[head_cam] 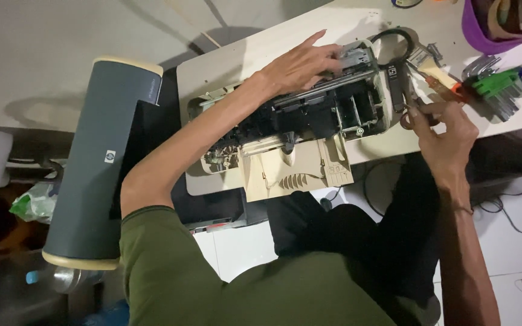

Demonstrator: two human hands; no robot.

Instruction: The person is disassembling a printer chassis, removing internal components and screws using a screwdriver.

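Observation:
An opened cream printer [309, 157] with its cover off lies on a white table [225, 60], its black and metal insides exposed. My left hand [300, 63] lies on top of the mechanism. Its fingers curl over a grey metal carriage part [357, 57] at the far right end, and the forefinger sticks out. My right hand [442, 130] is just right of the printer. Its fingertips pinch a small dark tool [407, 118] whose kind I cannot make out. A black strap-like piece [394, 78] lies beside it.
The printer's grey-blue cover [101, 163] with cream ends stands at the left. A wood-handled brush [433, 63], a green set of hex keys [493, 84] and a purple basket [490, 33] sit at the table's right. Cables [515, 199] trail over the white floor.

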